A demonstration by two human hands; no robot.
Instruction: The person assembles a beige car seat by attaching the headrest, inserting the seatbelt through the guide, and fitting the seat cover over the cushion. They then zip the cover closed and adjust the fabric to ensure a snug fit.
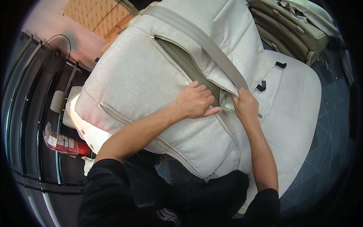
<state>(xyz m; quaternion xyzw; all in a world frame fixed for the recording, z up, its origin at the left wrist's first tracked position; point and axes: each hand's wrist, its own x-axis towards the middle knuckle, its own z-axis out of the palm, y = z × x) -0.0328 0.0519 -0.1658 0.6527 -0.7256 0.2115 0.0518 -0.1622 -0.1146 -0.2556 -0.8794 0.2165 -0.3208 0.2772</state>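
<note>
A large light-grey fabric seat cover (140,79) is pulled over a cushion and fills the middle of the view. An open slit (185,60) in it shows greenish padding inside. My left hand (194,100) presses on the cover at the slit's lower end, fingers curled on the fabric. My right hand (245,106) pinches the cover's edge just to the right of it, beside a grey belt strap (211,45) that runs diagonally across the cushion. Two small black loops (261,86) stick out of the pale cover to the right.
A red fire extinguisher (62,143) lies by the dark rails at the left. A black fan (56,51) stands at the upper left, cardboard boxes (96,15) behind it. More stacked olive-grey cushions (291,26) sit at the upper right. Grey patterned floor mat (325,151) at right.
</note>
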